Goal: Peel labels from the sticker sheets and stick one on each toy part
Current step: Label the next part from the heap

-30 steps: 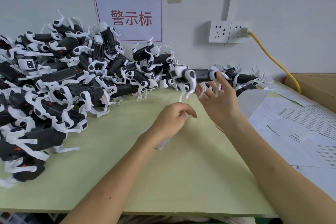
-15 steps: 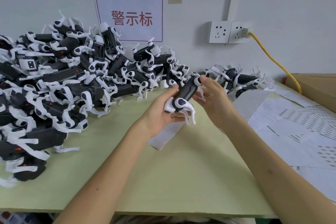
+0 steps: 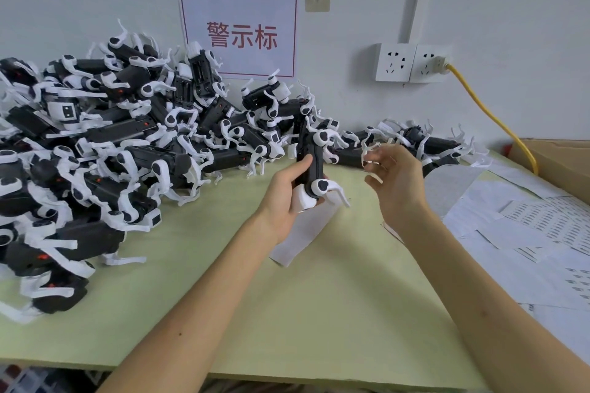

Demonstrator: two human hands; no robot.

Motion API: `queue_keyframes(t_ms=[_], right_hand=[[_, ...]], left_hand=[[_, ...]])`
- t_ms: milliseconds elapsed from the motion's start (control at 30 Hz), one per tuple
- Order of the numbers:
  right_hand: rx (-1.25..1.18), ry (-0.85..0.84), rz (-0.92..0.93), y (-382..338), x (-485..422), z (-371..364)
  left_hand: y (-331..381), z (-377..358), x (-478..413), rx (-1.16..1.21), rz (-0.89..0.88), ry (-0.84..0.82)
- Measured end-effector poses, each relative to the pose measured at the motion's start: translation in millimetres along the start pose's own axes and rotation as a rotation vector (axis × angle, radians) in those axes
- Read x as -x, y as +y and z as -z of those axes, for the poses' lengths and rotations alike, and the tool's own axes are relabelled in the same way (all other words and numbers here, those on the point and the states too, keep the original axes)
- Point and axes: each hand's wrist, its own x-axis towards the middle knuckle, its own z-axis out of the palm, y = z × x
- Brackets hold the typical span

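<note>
My left hand (image 3: 287,191) is shut on a black toy part (image 3: 311,166) with white legs, held nearly upright over the middle of the table. A white strip of sticker backing (image 3: 303,234) hangs down under that hand. Just to the right, my right hand (image 3: 396,182) is off the toy with its fingers spread; whether a label sits on a fingertip is too small to tell. A big pile of black-and-white toy parts (image 3: 105,150) covers the left and back of the table. Sticker sheets (image 3: 539,226) lie spread at the right.
The pale green table (image 3: 319,313) runs to a front edge near me. A cardboard box (image 3: 562,163) stands at the far right. A yellow cable (image 3: 491,115) drops from the wall socket (image 3: 412,62). A red-lettered sign (image 3: 239,33) hangs on the wall.
My right hand took a toy part from the back row and passed it to my left hand, which now holds it upright. My right hand has let go and opened.
</note>
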Motion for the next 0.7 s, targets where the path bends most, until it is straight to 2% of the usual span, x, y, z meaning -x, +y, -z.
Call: queue_keyframes(t_ms=[133,233,433,700], right_hand=[[0.141,-0.216,0.074,-1.7,6.2,-7.7],[0.349,-0.344,0.126,2.4,10.4,-11.2],[0.559,-0.337,0.222,7.3,13.4,-14.4],[0.593,-0.361,0.265,9.3,14.4,-16.7]], left_hand=[[-0.6,-1.0,-0.3,-0.074,-0.048,0.032],[-1.4,-3.0,2.0,-0.13,-0.082,0.013],[-3.9,-8.3,5.5,-0.192,-0.163,-0.034],[-6.1,-9.6,3.6,-0.269,-0.225,-0.041]])
